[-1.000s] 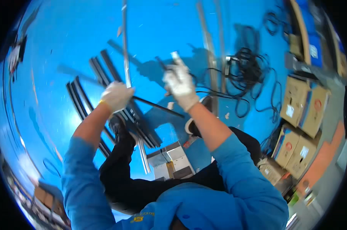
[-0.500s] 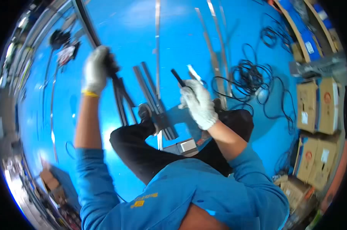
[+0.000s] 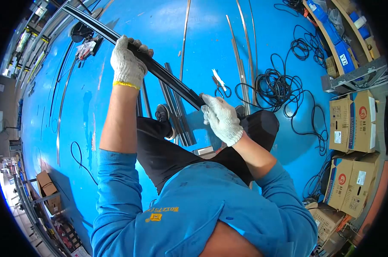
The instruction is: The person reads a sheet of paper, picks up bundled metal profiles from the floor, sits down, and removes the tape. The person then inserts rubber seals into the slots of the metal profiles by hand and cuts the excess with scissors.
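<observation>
My left hand [image 3: 129,61], in a white knit glove with a yellow cuff, is closed around a long black metal profile [image 3: 166,77]. The profile runs slanting from the upper left down to my right hand [image 3: 221,116], also gloved. Its fingers are closed at the near end of the profile. A darker short stretch shows at that end; whether it is a separate piece, I cannot tell. Scissors [image 3: 223,91] lie on the floor beyond my right hand, beside a white strip [image 3: 218,78].
Several dark profiles [image 3: 176,115] lie on the blue floor [image 3: 159,25] by my left shoe [image 3: 162,115]. A tangled black cable [image 3: 279,89] spreads to the right. Cardboard boxes [image 3: 352,122] and a shelf with blue bins [image 3: 343,53] line the right edge.
The long profile has swung from steep to slanting across my front, its near end now at my right hand. The short black stick in that hand no longer shows separately.
</observation>
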Available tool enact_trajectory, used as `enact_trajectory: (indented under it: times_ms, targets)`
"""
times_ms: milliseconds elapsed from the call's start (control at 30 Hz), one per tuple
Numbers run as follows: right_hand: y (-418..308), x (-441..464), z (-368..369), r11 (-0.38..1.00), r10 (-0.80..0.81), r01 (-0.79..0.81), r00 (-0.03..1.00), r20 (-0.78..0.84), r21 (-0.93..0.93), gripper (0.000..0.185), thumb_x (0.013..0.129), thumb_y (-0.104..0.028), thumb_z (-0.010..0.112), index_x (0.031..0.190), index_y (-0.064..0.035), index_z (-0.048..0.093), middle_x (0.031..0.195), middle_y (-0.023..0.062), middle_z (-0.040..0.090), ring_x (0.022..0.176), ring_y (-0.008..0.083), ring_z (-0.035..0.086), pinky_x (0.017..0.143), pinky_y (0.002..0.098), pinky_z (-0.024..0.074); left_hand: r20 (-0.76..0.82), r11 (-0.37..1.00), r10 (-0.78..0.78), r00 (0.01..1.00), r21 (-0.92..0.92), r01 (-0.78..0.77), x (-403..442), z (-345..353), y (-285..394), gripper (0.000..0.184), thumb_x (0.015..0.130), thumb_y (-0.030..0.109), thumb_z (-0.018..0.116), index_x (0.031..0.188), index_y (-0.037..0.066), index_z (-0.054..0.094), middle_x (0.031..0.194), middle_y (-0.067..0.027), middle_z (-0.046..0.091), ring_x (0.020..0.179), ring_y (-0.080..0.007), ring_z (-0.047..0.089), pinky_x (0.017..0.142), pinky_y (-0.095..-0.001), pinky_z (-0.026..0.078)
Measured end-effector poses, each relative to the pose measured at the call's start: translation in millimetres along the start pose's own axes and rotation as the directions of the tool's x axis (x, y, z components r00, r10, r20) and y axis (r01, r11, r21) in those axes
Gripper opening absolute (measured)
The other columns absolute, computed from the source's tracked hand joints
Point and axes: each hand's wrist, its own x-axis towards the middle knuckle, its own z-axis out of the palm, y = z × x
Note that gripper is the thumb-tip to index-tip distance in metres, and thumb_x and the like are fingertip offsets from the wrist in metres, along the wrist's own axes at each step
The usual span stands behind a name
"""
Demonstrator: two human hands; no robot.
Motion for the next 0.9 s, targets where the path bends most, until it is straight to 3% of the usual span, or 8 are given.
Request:
enact_trajectory:
  times_ms: [67,233,333,367,467,667,767,900]
  targets:
    - [2,3,-2,0.985,-0.037,0.04,0.999,0.02,-0.168,0.027,0.101,-0.005,0.065,0.127,0.0013,0.062,0.098,0.0097,0.065,0.071,0.0128,0.066,0.061,0.0275,0.0546,-0.031,1.0,0.001,1.0,0.013,0.0,-4,0,0,0.028,0.104,0.033,0.057,0.087,0.011,0.056,0.074,-0.0054,0.055,0.064,-0.025,0.054,0.064,-0.0436,0.046]
    - [5,5,3,0.97,0.033,-0.01,0.995,0.092,-0.241,0.025,0.1,-0.011,0.066,0.121,0.0011,0.063,0.095,0.011,0.065,0.071,0.0173,0.067,0.063,0.032,0.0537,0.012,1.0,0.017,1.0,0.004,-0.017,-20,1,0,0.026,0.1,0.033,0.061,0.086,0.012,0.056,0.072,-0.0053,0.056,0.062,-0.026,0.053,0.063,-0.0458,0.044]
    - [5,7,4,0.883,-0.112,0.11,0.993,0.023,-0.455,0.022,0.099,-0.016,0.066,0.116,-0.0007,0.064,0.094,0.0137,0.066,0.077,0.0275,0.069,0.068,0.0402,0.0538,0.044,1.0,0.021,0.999,-0.017,-0.021,-24,3,1,0.027,0.1,0.034,0.062,0.085,0.012,0.056,0.071,-0.0049,0.055,0.061,-0.0257,0.053,0.062,-0.0463,0.044]
    - [5,9,4,0.882,-0.116,0.115,0.993,0.026,-0.457,0.022,0.099,-0.016,0.066,0.116,-0.0007,0.064,0.094,0.0137,0.066,0.077,0.0275,0.069,0.068,0.0402,0.0538,0.059,0.999,0.021,0.998,-0.025,-0.019,-27,5,0,0.027,0.099,0.034,0.063,0.085,0.013,0.056,0.07,-0.0047,0.055,0.061,-0.0255,0.052,0.062,-0.0465,0.044]
    - [4,14,4,0.966,-0.092,0.09,0.996,0.002,-0.241,0.021,0.096,-0.02,0.068,0.109,-0.0042,0.064,0.093,0.0176,0.065,0.079,0.0394,0.068,0.067,0.0477,0.0533,0.002,0.999,0.023,1.0,0.023,-0.023,-43,13,-18,0.027,0.099,0.035,0.063,0.086,0.014,0.055,0.07,-0.0043,0.055,0.06,-0.0254,0.053,0.061,-0.0466,0.045]
    - [3,34,12,0.903,-0.204,0.165,0.977,-0.059,-0.397,0.021,0.096,-0.023,0.069,0.107,-0.0055,0.065,0.091,0.0177,0.065,0.073,0.0401,0.067,0.061,0.0475,0.0518,0.038,0.999,0.041,0.998,0.015,-0.042,-38,8,-45,0.026,0.099,0.036,0.066,0.091,0.015,0.052,0.069,-0.0033,0.056,0.057,-0.022,0.054,0.056,-0.0416,0.046]
    - [1,40,11,0.899,-0.243,0.184,0.965,-0.103,-0.397,0.02,0.096,-0.024,0.068,0.105,-0.0065,0.065,0.088,0.0175,0.065,0.072,0.0399,0.067,0.059,0.0474,0.051,0.039,0.96,0.187,0.982,0.206,-0.191,-44,14,-44,0.027,0.098,0.035,0.068,0.095,0.016,0.05,0.07,-0.0026,0.057,0.056,-0.0179,0.054,0.053,-0.0344,0.045]
    - [-14,55,11,0.864,-0.087,0.061,0.996,-0.03,-0.501,0.015,0.095,-0.02,0.07,0.098,-0.0056,0.066,0.076,0.0159,0.063,0.07,0.0345,0.066,0.062,0.047,0.0498,0.064,0.948,0.24,0.969,0.198,-0.248,-43,30,-47,0.028,0.098,0.036,0.07,0.096,0.016,0.05,0.07,-0.0016,0.057,0.055,-0.0141,0.053,0.051,-0.0301,0.043]
